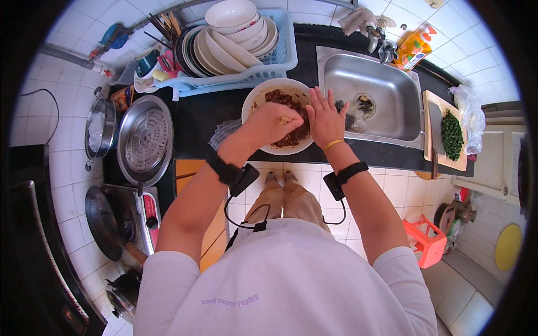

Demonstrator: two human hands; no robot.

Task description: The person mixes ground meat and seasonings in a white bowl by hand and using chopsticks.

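Observation:
On the black counter stands a white bowl (252, 94) with a dark, reddish-brown mixture (280, 98) inside. My left hand (275, 122) is over the bowl with its fingers curled around something small and pale yellowish; only a bit of it shows, so I cannot tell what it is. At the bowl's right rim is my right hand (327, 117), its fingers spread and its back up, holding nothing. Whether its palm touches the rim is hidden. A crumpled grey checked cloth (225, 132) lies left of the bowl, partly behind my left wrist.
A blue dish rack (290, 54) full of plates and bowls stands behind. On the right are a steel sink (378, 88) and a wooden cutting board (428, 126) with a cleaver (436, 126) and chopped greens (452, 136). Steel pans (168, 126) and a gas stove (138, 201) are left.

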